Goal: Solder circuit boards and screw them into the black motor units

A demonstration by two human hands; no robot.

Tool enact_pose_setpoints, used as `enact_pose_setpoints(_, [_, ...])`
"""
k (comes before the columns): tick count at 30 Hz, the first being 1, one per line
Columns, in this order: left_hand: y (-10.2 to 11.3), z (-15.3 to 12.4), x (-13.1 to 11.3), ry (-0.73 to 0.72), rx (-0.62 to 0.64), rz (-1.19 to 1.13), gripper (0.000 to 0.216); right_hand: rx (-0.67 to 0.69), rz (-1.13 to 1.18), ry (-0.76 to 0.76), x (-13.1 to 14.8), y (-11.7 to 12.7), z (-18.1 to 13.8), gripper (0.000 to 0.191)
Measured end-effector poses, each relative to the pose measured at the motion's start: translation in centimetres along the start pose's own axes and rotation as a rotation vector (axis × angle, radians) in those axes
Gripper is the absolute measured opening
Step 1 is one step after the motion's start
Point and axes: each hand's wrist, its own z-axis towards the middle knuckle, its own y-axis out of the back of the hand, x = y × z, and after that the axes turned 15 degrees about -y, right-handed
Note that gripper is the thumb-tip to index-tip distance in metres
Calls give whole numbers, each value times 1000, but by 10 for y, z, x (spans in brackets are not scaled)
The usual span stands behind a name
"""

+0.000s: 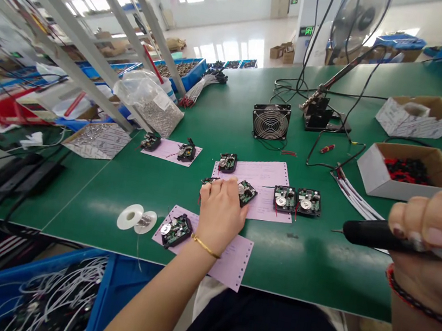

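Note:
My left hand (223,207) is closed over a black-framed circuit board module (247,194), which sticks out at its right side. Part of a second module (207,181) shows at the left of the fingers; how the fingertips meet them is hidden. In my right hand (430,222), raised at the right, is a black electric screwdriver (379,235), its thin bit pointing left. Two more modules (297,200) sit side by side on the right. Another module (176,230) rests on a pink paper sheet (232,260) nearer me, and one (228,162) lies behind my left hand.
A solder wire spool (131,217) stands at the left. Further back are a small square fan (270,122), a stand (322,117) with cables, and a box of red and black parts (413,173). A blue bin of white cables (103,302) is below the table edge.

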Motion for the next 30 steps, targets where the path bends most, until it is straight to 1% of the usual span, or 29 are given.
enact_pose_setpoints(3, [6,-25,-19,-128,-55,-236,49,63,-6,-68,4,-9,-9,28])
enact_pose_setpoints(5, [6,-44,-34,-176,-78,-423,49,66,-5,-113,7,-19,-16,21])
enact_pose_setpoints(8, [-1,-64,-54,-192,-115,-645,60,81,4,-182,10,-32,-28,16])
enact_pose_setpoints(10, [-8,-70,-64,-226,-124,-732,60,110,6,-241,12,-39,-35,15])
enact_pose_setpoints(14, [-21,-71,-71,-298,-135,-788,49,194,-43,-356,15,-46,-44,16])
enact_pose_setpoints(17, [-26,-70,-71,-330,-161,-780,46,260,-93,-416,14,-48,-46,16])
enact_pose_setpoints(20, [-29,-70,-70,-347,-182,-776,45,232,-75,-425,11,-50,-47,17])
enact_pose_setpoints(24, [-30,-71,-70,-349,-171,-784,45,169,-64,-440,10,-53,-49,18])
enact_pose_setpoints(30, [-30,-71,-72,-353,-175,-792,41,176,-116,-463,11,-54,-47,16])
